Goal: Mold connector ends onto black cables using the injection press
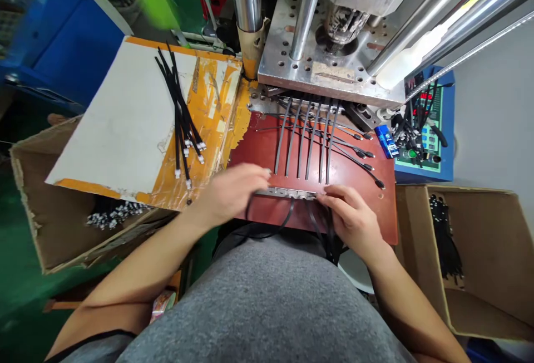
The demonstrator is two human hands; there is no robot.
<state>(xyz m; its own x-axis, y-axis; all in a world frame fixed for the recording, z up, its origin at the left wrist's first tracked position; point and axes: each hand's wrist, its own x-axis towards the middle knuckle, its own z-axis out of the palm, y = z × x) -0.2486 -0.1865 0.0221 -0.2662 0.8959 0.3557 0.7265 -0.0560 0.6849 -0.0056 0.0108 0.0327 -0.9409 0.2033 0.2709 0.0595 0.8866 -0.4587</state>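
Black cables [294, 137]; red tabletop [367, 212]; gray shirt [258, 307]; orange-edged white board [117, 123].

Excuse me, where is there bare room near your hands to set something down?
The white board has bare surface left of the black cables. The red mat has a smaller patch at its lower right, beyond your right hand. Around the metal bar by your left hand, it is crowded, and so is the blue box.

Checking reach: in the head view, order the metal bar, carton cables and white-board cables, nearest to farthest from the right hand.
From the right hand:
1. Metal bar, touching, to its left.
2. Black cables in the carton, to its right.
3. Black cables on the white board, far left.
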